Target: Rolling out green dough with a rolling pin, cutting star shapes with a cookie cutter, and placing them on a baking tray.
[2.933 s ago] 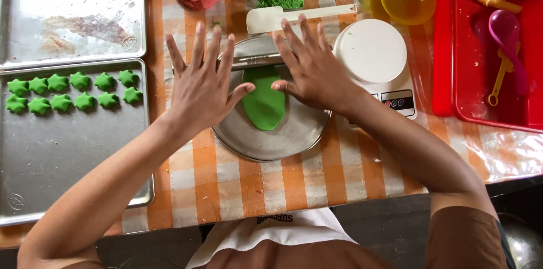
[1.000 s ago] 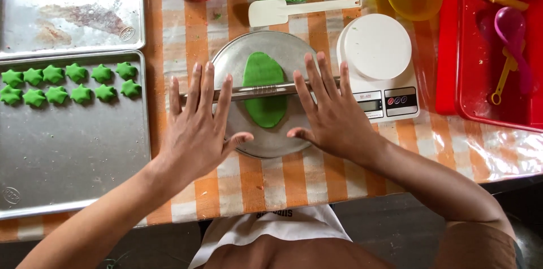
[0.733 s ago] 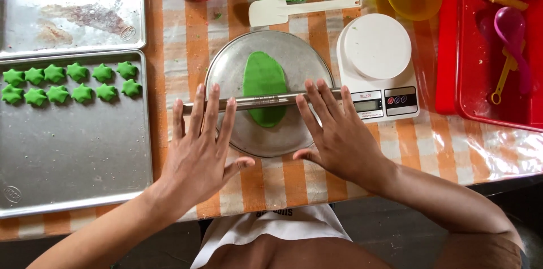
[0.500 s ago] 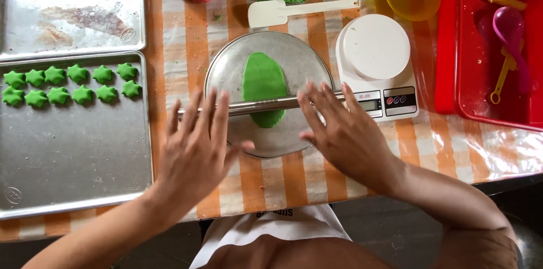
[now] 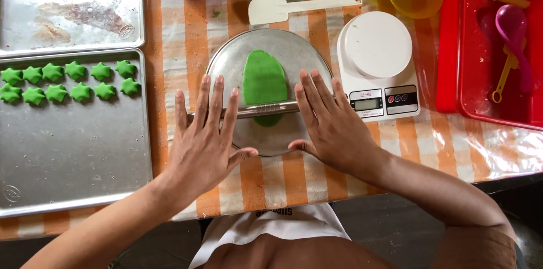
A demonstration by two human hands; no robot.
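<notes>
The green dough [image 5: 263,82] lies as a flattened oval on the round metal plate [image 5: 300,54], at the centre of the orange-checked tablecloth [image 5: 186,37]. It appears soft and easily marked, likely to tear or stretch if lifted by one edge; judged best handled from beneath or left on the plate. A thin metal rolling rod [image 5: 257,111] crosses its near end, stiff and smooth, likely to slip under flat palms.

The left hand [image 5: 203,144] rests flat, fingers spread, over the rod's left end; the right hand [image 5: 331,127] likewise flat and spread over the right end. Neither grips; the dough sits between and just beyond the fingertips.

Surroundings: a baking tray [image 5: 73,173] to the left bearing green star shapes [image 5: 70,82], a white kitchen scale [image 5: 379,65] to the right, a white spatula [image 5: 300,7] beyond the plate, and a red bin [image 5: 452,48] at far right.
</notes>
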